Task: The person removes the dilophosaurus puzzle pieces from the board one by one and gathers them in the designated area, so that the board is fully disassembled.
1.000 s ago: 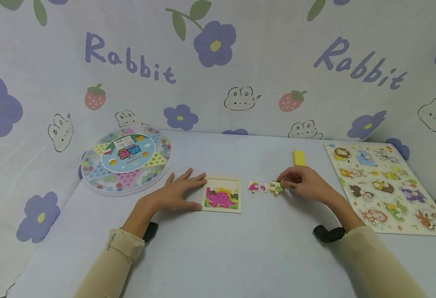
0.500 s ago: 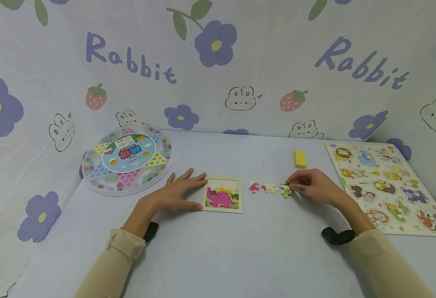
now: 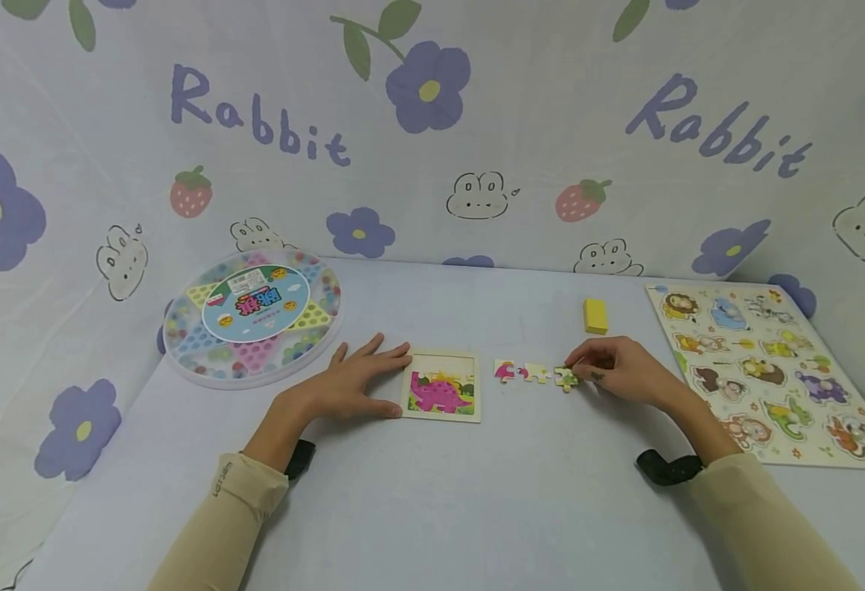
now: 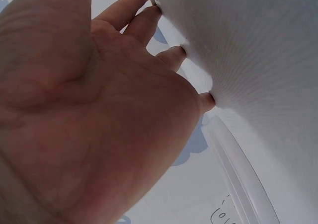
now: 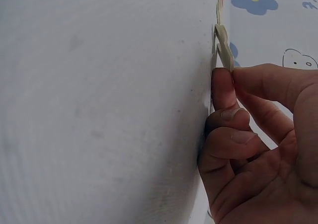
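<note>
A small square wooden puzzle tray (image 3: 441,417) with a pink dinosaur picture lies on the table, its upper part showing bare wood. My left hand (image 3: 354,379) is spread flat beside it, thumb and index fingertip at its left edge. My right hand (image 3: 620,369) pinches a green and white jigsaw piece (image 3: 566,377) between thumb and finger. In the right wrist view that jigsaw piece (image 5: 225,50) is tilted, one edge raised off the table. Between tray and hand lie a pink jigsaw piece (image 3: 504,371) and a pale jigsaw piece (image 3: 537,373).
A yellow block (image 3: 595,316) stands behind my right hand. On the right lies an animal puzzle board (image 3: 765,369). A round marble board game (image 3: 251,316) sits at the back left, its rim (image 4: 238,169) near my left hand. Patterned cloth (image 3: 432,164) hangs behind the table.
My right hand has moved right with the pinched jigsaw piece, away from the pale piece, then nearly stopped. The yellow block is now fully uncovered. My left hand and the tray have stayed put.
</note>
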`<move>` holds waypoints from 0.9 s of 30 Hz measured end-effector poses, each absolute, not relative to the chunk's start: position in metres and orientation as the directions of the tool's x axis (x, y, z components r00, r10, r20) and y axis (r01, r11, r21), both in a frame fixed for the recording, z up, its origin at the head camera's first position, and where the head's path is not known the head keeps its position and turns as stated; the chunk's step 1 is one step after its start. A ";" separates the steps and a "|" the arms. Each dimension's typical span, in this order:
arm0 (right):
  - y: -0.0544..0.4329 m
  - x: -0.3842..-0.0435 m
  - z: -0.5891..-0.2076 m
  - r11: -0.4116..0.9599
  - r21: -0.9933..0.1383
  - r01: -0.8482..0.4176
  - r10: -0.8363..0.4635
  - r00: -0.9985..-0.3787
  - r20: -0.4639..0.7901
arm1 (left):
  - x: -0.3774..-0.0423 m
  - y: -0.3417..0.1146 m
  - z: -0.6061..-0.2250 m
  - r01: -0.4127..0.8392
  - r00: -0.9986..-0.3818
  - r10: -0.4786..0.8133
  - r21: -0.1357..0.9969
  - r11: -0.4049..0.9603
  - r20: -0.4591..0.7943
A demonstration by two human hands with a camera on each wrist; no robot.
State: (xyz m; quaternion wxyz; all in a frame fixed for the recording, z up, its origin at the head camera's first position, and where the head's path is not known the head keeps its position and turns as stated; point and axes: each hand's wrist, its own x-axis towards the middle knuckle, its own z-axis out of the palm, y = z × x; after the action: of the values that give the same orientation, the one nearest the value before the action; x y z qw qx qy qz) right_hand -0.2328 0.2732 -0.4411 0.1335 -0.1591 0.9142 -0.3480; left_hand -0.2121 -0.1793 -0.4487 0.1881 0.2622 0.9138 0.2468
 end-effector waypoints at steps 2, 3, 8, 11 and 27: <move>0.273 -0.233 -0.441 0.709 -0.675 -0.204 -0.386 -0.913 -0.130 | -0.212 -0.179 -0.448 0.384 -0.793 0.570 0.549 0.742 -0.216; 0.273 -0.233 -0.442 0.710 -0.674 -0.206 -0.387 -0.913 -0.129 | -0.211 -0.180 -0.448 0.385 -0.792 0.571 0.549 0.742 -0.215; 0.272 -0.233 -0.443 0.717 -0.666 -0.205 -0.383 -0.914 -0.131 | -0.210 -0.179 -0.446 0.387 -0.790 0.575 0.555 0.736 -0.212; 0.272 -0.232 -0.443 0.722 -0.660 -0.207 -0.382 -0.915 -0.131 | -0.210 -0.179 -0.446 0.387 -0.790 0.575 0.555 0.736 -0.213; 0.271 -0.233 -0.442 0.735 -0.644 -0.213 -0.379 -0.917 -0.129 | -0.211 -0.180 -0.449 0.391 -0.791 0.574 0.545 0.741 -0.213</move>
State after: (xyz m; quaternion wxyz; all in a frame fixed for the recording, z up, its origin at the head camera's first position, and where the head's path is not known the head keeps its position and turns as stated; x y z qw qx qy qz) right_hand -0.2327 0.2712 -0.4419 0.1265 -0.1604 0.9228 -0.3268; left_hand -0.2114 -0.1800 -0.4486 0.1870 0.2638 0.9142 0.2443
